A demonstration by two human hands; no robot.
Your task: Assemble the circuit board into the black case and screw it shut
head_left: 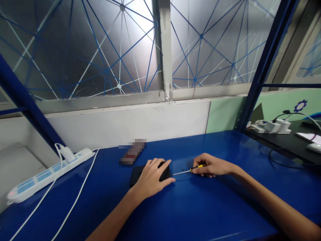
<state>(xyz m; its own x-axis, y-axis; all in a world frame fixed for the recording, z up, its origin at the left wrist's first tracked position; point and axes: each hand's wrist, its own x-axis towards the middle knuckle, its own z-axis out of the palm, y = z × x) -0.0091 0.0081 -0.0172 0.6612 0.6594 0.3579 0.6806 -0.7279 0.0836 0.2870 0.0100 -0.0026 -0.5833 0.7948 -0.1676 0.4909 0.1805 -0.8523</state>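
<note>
My left hand [152, 177] lies over a flat black device [136, 174] on the blue table [200, 207], fingers curled round its far edge and thumb along its right side. My right hand [213, 165] is closed on a small screwdriver [187, 171] with a yellow and black handle. Its thin metal shaft points left, the tip close to the device's right edge. A tiny dark speck, perhaps a screw [183, 168], lies on the table just above the shaft.
A white power strip [47, 174] with a plugged-in adapter and white cables lies at the left. A blurred dark object [132, 153] sits behind the device. At the right, a black desk [288, 140] carries white chargers. A wall and window stand behind.
</note>
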